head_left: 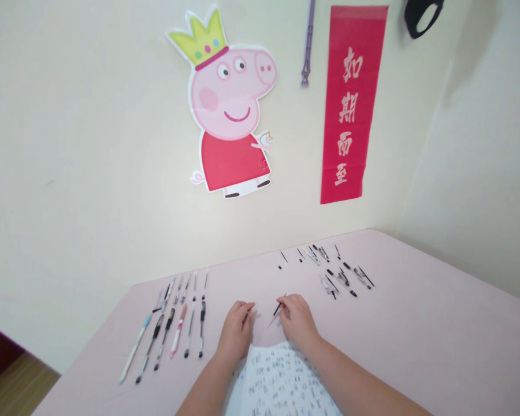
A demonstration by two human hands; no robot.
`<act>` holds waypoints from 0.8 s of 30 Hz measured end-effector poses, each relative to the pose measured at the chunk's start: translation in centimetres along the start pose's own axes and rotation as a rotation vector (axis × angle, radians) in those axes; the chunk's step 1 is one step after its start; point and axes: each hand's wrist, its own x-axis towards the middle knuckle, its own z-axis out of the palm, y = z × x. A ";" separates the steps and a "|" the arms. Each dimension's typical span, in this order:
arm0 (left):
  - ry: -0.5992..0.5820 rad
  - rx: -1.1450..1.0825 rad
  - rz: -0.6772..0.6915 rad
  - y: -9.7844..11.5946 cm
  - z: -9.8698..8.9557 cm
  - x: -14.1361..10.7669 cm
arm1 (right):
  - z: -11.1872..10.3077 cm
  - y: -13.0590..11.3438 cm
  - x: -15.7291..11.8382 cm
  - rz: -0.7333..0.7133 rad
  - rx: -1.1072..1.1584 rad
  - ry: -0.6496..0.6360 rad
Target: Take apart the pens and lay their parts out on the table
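Observation:
My right hand [298, 319] pinches a thin pen refill [278, 308], dark along its upper part and pale toward its lower end, tilted above the table. To its left, my left hand [236, 328] is closed, thumb and fingers pressed together around something small and pale that I cannot make out. A gap separates the two hands. Below them, between my forearms, lies a sheet of paper [281, 381] covered in handwriting.
Several whole pens [177, 332] lie in a row on the left of the pink table [251, 283], with thinner pen parts behind them. Caps, refills and other pen pieces [344, 277] are spread at the back right. A wall with a pig cutout [236, 162] and red banner [349, 138] rises behind.

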 end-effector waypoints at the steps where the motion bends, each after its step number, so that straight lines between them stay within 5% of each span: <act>1: -0.012 -0.002 0.003 0.1 0.0 0.0 | 0.0 -0.1 0.0 -0.008 -0.014 -0.002; 8: -0.083 -0.010 0.033 0.8 -0.3 -0.1 | -0.7 -1.1 -0.1 -0.061 -0.013 -0.008; 14: -0.115 -0.092 -0.013 0.9 -0.1 -0.2 | -1.2 -2.6 -0.2 -0.161 0.114 -0.139; 24: -0.052 -0.431 -0.181 1.1 0.5 -0.2 | -0.4 -1.9 -0.1 -0.004 0.299 -0.192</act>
